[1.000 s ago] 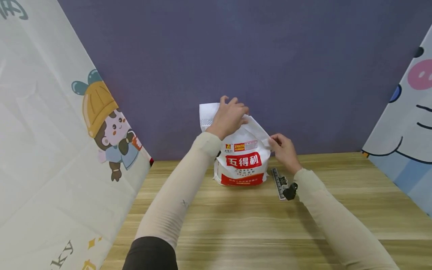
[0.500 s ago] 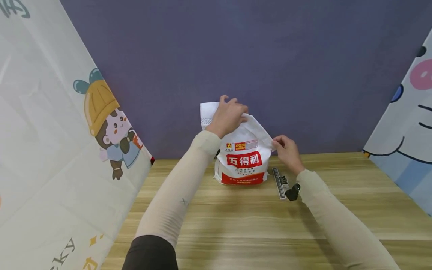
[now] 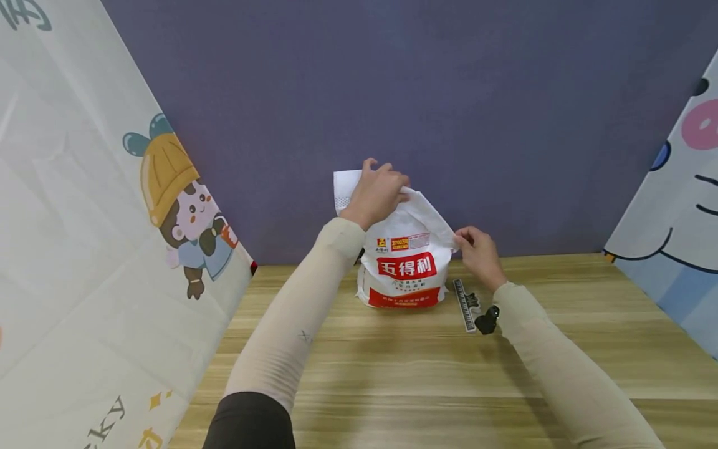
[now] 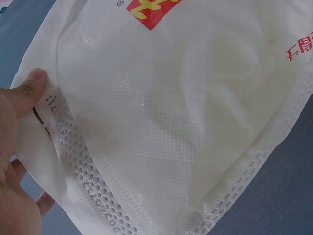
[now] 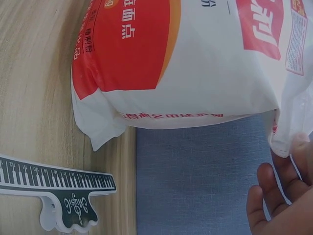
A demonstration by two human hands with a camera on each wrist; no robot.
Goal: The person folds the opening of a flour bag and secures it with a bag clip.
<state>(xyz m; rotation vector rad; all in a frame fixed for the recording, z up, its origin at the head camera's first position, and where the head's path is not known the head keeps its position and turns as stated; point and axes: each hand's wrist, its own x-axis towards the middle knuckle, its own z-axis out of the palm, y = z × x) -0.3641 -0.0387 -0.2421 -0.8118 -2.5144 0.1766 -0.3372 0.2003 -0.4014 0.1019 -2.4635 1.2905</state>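
A white woven flour bag [image 3: 405, 284] with red labels stands upright on the table against the back panel. My left hand [image 3: 377, 196] grips its folded top edge; in the left wrist view the thumb [image 4: 32, 85] lies on the near face and the other fingers go behind. My right hand [image 3: 479, 254] pinches the bag's upper right corner between thumb and forefinger, as the right wrist view shows, its other fingers loosely bent. On the table right of the bag lies a black-and-white clip [image 5: 58, 183] with a piano-key pattern and the word Music.
The wooden table [image 3: 404, 374] extends toward me. A dark blue-grey panel [image 3: 415, 93] rises behind the bag. White printed sheets with cartoon figures stand at the left [image 3: 73, 249] and right [image 3: 673, 224]. A small black object [image 3: 487, 320] shows at the right wrist.
My right hand has moved slightly right and down, drawing the bag's corner outward. The left hand keeps its hold on the top edge, and the clip lies still.
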